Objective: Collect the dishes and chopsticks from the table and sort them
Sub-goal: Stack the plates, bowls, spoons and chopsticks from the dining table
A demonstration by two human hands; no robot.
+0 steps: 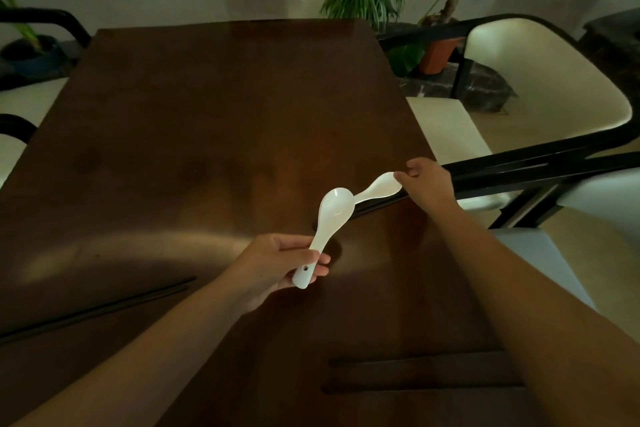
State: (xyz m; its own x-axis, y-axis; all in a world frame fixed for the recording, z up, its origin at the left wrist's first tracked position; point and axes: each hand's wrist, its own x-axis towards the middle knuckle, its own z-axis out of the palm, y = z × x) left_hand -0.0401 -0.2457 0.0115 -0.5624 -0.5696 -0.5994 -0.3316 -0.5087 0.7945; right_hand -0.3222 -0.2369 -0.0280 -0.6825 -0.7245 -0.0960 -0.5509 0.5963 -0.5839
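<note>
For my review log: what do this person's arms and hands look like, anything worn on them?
Both forearms are bare as far as the view shows: no sleeves, gloves, watch or bracelet in sight. The left hand and right hand show no rings on the visible fingers, though the dim light hides fine detail.

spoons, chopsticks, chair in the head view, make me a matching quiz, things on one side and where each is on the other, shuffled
Things:
1. spoon stack
2. single spoon
3. chopsticks
4. chair

Places:
a. lying on the table, near left
b. held by the right hand
c. beside the table, far right
d. held by the left hand

Pairs: 1-d, 2-b, 3-a, 4-c
</note>
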